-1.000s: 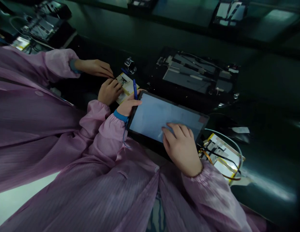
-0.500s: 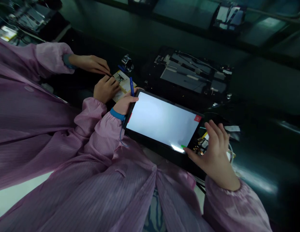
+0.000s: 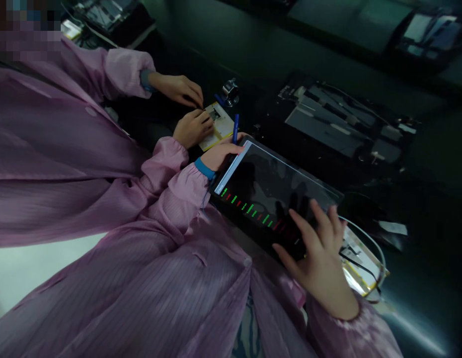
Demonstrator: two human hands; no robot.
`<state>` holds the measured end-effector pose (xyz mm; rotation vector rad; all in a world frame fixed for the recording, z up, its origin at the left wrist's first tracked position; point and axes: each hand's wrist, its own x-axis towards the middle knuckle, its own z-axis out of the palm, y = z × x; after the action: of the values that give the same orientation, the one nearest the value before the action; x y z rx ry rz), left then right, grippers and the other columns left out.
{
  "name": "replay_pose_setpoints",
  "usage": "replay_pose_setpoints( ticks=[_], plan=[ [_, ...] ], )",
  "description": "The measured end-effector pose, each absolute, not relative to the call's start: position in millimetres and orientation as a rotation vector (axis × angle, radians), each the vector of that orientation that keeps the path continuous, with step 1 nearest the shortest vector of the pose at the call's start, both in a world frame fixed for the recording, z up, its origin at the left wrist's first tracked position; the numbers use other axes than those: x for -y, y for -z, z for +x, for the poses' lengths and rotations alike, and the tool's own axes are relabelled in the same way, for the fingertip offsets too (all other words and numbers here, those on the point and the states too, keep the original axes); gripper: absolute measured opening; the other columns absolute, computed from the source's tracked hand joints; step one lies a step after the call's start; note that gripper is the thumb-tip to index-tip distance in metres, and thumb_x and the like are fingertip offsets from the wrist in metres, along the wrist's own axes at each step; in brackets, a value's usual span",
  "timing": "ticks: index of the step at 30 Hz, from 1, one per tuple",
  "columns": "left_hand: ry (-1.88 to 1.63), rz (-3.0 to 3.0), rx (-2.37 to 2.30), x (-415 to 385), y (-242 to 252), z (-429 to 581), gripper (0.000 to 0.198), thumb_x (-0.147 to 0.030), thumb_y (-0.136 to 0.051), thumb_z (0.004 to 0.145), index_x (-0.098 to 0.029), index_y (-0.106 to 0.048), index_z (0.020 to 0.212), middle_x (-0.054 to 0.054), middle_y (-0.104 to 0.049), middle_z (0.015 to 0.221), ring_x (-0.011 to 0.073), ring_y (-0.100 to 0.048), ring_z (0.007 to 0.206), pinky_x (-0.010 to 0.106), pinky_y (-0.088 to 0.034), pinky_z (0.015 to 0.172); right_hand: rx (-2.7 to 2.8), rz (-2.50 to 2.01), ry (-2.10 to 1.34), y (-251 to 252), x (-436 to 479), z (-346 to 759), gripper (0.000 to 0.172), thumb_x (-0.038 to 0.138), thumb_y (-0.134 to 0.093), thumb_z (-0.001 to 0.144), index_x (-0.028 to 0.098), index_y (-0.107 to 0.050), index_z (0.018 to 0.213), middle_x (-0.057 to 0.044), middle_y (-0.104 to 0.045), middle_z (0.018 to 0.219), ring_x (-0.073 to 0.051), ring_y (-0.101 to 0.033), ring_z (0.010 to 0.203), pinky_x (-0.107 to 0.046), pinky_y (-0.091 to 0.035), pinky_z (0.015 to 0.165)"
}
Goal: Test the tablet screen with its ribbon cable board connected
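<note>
A black tablet lies tilted in front of me, its screen dark with a row of small green and red marks. My left hand is closed on the tablet's far left corner, with a blue pen sticking up between its fingers. My right hand rests on the tablet's near right end, fingers spread flat on the glass and thumb at the edge.
A co-worker in a pink coat sits at my left, both hands on a small yellow-edged board. An opened device lies in a black tray beyond the tablet. A yellow-taped board with cables sits under my right hand. A metal part stands near the co-worker.
The tablet's screen went from pale white to dark with green and red marks. My right hand slid off the screen to the right, then came back onto the tablet's right end.
</note>
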<state>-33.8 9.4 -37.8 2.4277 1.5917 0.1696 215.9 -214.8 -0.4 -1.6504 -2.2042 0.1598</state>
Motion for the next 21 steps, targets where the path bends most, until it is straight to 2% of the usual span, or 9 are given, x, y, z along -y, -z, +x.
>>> replay_pose_setpoints(
  ticks=[2,5,10,15,18,21],
  plan=[
    [-0.256,2.296,-1.468,5.9,37.3,-15.2,0.051,-0.034,-0.020,0.089,-0.029,-0.045,0.132,0.001,-0.058,0.123,0.0274,-0.052,0.123,0.045,-0.048,0.086,2.262,-1.629,-0.163,3.4,214.8,201.2,0.049,0.042,-0.055,0.087,0.021,-0.047,0.130,-0.018,-0.031,0.147,-0.043,-0.018,0.139,-0.072,-0.023,0.102],
    [-0.285,2.177,-1.358,16.6,34.3,-3.4,0.051,-0.032,-0.020,0.089,-0.029,-0.041,0.135,0.000,-0.061,0.119,0.0233,-0.062,0.110,0.040,-0.051,0.079,2.332,-1.581,-0.169,6.1,212.6,185.2,0.047,0.038,-0.057,0.086,0.021,-0.049,0.129,-0.017,-0.032,0.147,-0.042,-0.017,0.140,-0.073,-0.022,0.102],
    [-0.365,2.152,-1.535,15.2,27.3,-6.9,0.051,-0.036,-0.016,0.090,-0.027,-0.046,0.130,-0.001,-0.056,0.125,0.0305,-0.054,0.120,0.044,-0.049,0.080,2.364,-1.519,-0.152,7.3,207.5,174.7,0.046,0.039,-0.059,0.084,0.021,-0.053,0.126,-0.017,-0.036,0.146,-0.043,-0.019,0.139,-0.073,-0.021,0.102],
    [-0.750,1.892,-1.643,16.3,24.8,-3.5,0.054,-0.041,-0.016,0.090,-0.017,-0.051,0.123,0.003,-0.052,0.125,0.0341,-0.048,0.124,0.043,-0.048,0.082,2.289,-1.541,-0.173,8.9,205.3,175.1,0.038,0.042,-0.057,0.085,0.017,-0.059,0.114,-0.016,-0.040,0.143,-0.041,-0.021,0.139,-0.070,-0.015,0.106],
    [-0.905,1.622,-1.514,16.9,27.6,2.0,0.049,-0.039,-0.024,0.090,-0.007,-0.056,0.109,0.005,-0.057,0.113,0.0313,-0.054,0.116,0.039,-0.049,0.080,2.268,-1.560,-0.209,10.7,205.5,172.8,0.041,0.045,-0.060,0.084,0.020,-0.058,0.116,-0.015,-0.039,0.145,-0.041,-0.020,0.139,-0.069,-0.012,0.107],
    [-0.964,1.347,-1.401,13.1,28.1,-3.9,0.028,-0.026,-0.042,0.089,-0.006,-0.060,0.085,0.003,-0.062,0.094,0.0229,-0.055,0.107,0.034,-0.048,0.081,2.302,-1.582,-0.221,9.8,209.0,169.2,0.049,0.046,-0.064,0.081,0.021,-0.055,0.122,-0.013,-0.038,0.146,-0.041,-0.020,0.139,-0.068,-0.008,0.108]
  ],
)
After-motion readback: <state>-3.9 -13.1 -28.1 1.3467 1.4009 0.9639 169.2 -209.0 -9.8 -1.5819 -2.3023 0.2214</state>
